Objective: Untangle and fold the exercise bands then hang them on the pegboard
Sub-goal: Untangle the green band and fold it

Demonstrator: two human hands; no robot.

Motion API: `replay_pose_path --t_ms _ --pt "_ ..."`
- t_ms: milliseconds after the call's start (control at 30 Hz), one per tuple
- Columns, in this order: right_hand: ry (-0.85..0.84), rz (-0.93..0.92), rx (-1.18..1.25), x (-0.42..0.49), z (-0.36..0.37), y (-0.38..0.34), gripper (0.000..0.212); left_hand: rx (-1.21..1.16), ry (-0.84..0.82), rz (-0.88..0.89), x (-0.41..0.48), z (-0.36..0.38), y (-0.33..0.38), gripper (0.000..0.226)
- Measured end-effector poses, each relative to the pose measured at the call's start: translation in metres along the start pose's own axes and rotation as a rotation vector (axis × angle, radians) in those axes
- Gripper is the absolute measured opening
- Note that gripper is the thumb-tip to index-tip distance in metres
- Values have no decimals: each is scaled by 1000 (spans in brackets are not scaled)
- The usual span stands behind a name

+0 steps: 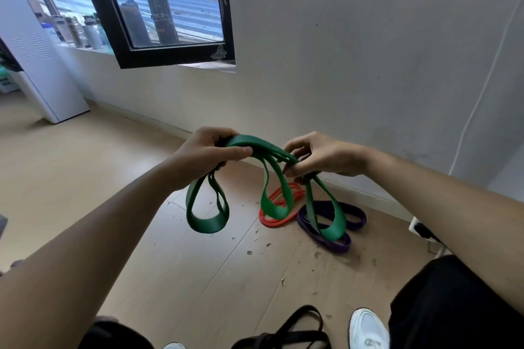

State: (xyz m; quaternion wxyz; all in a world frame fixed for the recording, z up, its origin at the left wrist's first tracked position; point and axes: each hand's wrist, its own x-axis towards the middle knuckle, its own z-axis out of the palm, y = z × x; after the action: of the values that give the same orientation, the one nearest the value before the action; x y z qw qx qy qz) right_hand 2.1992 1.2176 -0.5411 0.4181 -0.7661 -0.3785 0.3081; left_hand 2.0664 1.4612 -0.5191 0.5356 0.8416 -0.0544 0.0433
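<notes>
A wide green exercise band [272,176] is held up in front of me, gathered into three hanging loops. My left hand [209,153] grips one end of the bundle, thumb laid over the top. My right hand [320,156] pinches the other end with curled fingers. On the wooden floor below lie a thin red band [269,221] in a coil and a purple band [348,215] beside it near the wall. A black band [295,331] lies on the floor by my feet. No pegboard is in view.
A grey wall [368,51] rises close ahead, with an open black-framed window [158,14] at upper left. A white cabinet [37,71] stands at far left. My white shoe [368,329] is at the bottom. Small debris flecks dot the floor.
</notes>
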Motion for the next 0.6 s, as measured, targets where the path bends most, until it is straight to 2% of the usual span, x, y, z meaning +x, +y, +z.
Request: replay_pose_path --t_ms 100,200,300,400,533,600 --pt "28 -8 -9 -3 -5 3 28 -13 62 1 -1 -6 -1 9" --pt "93 -44 -40 -2 -5 3 34 -41 67 -6 -1 -11 0 12" --pt "86 -51 -96 -3 1 1 43 -31 30 -13 0 -9 2 15" --pt "41 -19 -142 0 13 1 61 -76 0 -13 0 -7 5 25" --pt "-25 -13 -22 6 30 0 64 -190 27 -1 2 -1 9 25" --pt "-22 -26 55 8 40 -3 58 -261 49 10 3 3 10 25"
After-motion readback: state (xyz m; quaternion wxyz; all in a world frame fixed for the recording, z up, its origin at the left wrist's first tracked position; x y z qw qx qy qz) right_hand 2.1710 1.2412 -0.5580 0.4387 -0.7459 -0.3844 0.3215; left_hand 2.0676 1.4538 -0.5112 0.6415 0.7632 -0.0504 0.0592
